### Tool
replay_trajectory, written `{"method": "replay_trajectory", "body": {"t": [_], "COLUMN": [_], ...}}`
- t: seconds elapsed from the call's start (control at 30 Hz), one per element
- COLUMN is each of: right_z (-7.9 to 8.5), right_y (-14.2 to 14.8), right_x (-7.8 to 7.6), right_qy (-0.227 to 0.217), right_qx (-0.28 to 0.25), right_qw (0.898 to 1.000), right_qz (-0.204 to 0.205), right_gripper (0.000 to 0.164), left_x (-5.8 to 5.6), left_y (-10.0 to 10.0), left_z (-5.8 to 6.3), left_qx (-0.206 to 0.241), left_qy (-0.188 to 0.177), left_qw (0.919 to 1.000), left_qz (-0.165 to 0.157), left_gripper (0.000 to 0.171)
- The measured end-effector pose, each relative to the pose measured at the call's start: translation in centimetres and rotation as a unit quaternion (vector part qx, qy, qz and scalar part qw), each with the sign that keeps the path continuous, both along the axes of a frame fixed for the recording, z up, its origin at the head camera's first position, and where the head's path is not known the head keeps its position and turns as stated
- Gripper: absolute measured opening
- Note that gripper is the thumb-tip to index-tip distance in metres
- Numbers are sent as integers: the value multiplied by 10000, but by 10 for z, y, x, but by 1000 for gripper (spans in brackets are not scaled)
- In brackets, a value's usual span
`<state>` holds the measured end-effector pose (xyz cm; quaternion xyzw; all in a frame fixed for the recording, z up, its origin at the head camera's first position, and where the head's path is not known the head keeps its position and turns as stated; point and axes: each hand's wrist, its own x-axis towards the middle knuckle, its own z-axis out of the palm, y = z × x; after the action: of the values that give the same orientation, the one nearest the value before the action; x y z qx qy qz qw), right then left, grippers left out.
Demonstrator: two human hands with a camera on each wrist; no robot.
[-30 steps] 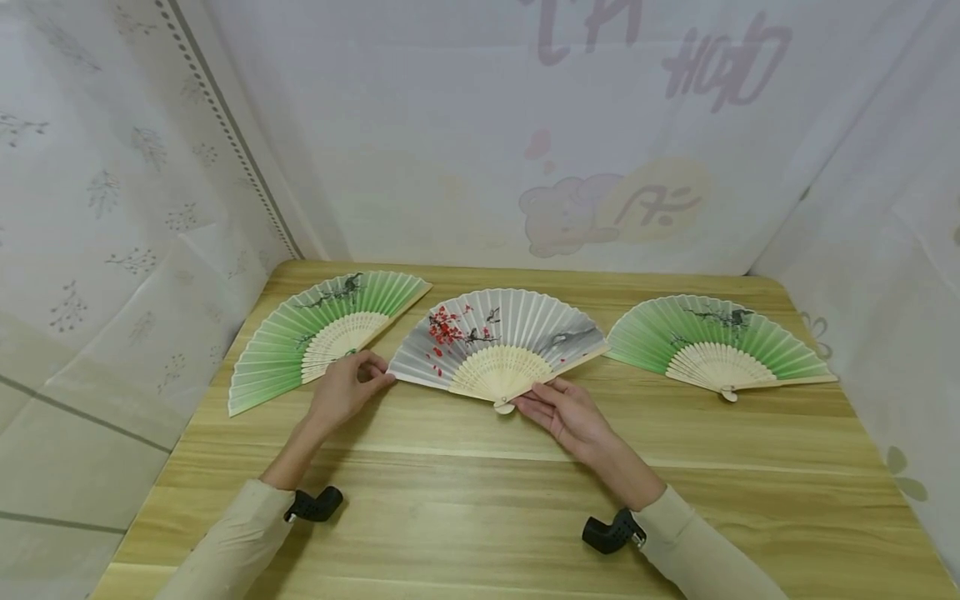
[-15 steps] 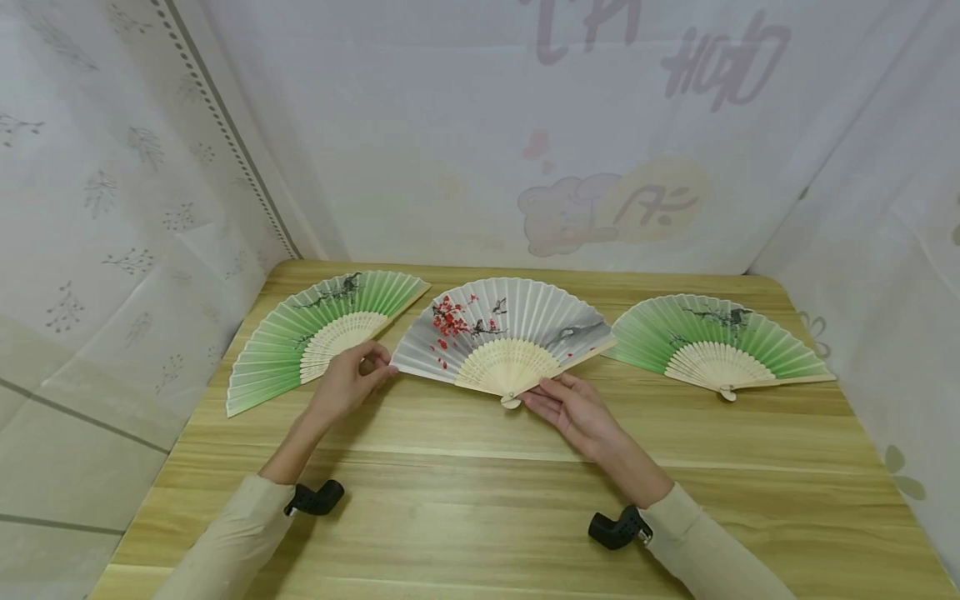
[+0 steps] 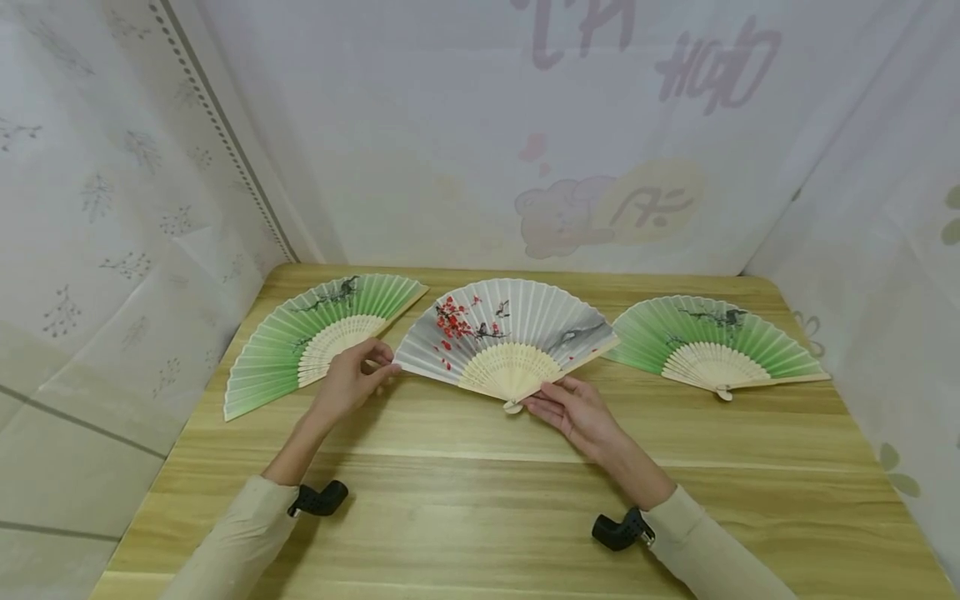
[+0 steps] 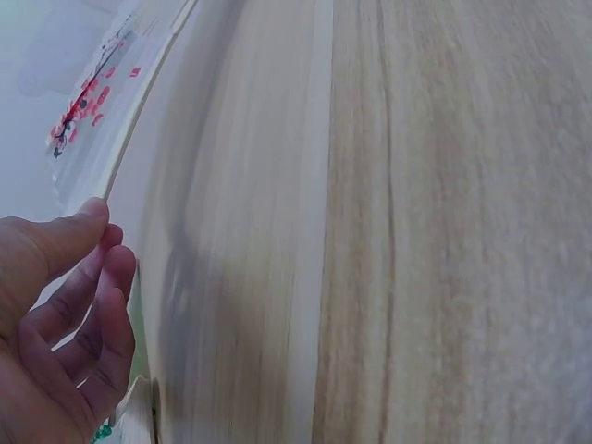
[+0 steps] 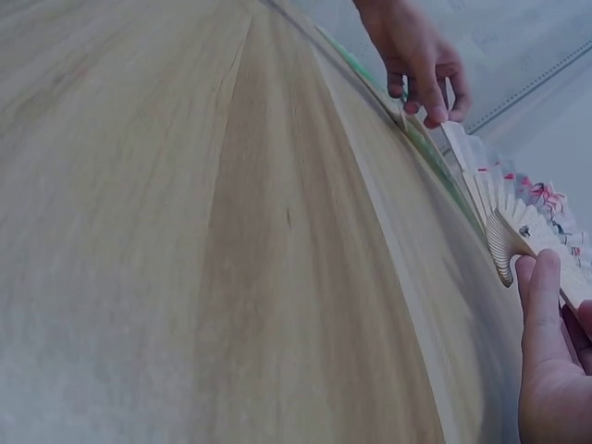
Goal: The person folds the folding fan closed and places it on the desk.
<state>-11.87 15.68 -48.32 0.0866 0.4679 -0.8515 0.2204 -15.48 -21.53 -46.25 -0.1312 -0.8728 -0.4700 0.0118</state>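
Head view: a person's 2 hands hold 1 open folding fan [image 3: 517, 312], grey and white with red blossoms and small dark birds, over the middle of a wood-grain table [image 3: 450, 517]. The left hand [image 3: 348, 382] pinches the fan's left end between thumb and fingertips. The right hand [image 3: 581, 414] grips the outer rib just right of the pivot, thumb on top, fingers underneath. In both wrist views the fan stands tilted above the tabletop, its ribs spread wide. To its left, a slanted green fan [image 3: 273, 358] lies open behind the left hand; to its right lies a 2nd green fan [image 3: 667, 325], its near edge partly overlapped by the grey one's tip. Pale printed cloth [image 3: 375, 150] hangs beyond the table.
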Motion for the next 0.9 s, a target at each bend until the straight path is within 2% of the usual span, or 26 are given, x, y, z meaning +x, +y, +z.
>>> {"method": "replay_trajectory", "body": {"t": [0.47, 0.73, 0.9], "right_z": [-5, -8, -5], "right_y": [10, 14, 18], "right_x": [0, -2, -7], "right_qy": [186, 397, 563], "right_qx": [91, 141, 197], "right_qw": [9998, 9991, 9982], "right_qz": [26, 7, -29], "right_gripper": [17, 13, 16], "left_x": [-2, -7, -13], "left_y": [5, 6, 10], "left_z": [4, 4, 10], "left_qx": [15, -101, -237], "left_qy": [-40, 80, 271], "left_qw": [10000, 9999, 9993], "left_qz": [43, 64, 132], "left_gripper": [16, 16, 15]}}
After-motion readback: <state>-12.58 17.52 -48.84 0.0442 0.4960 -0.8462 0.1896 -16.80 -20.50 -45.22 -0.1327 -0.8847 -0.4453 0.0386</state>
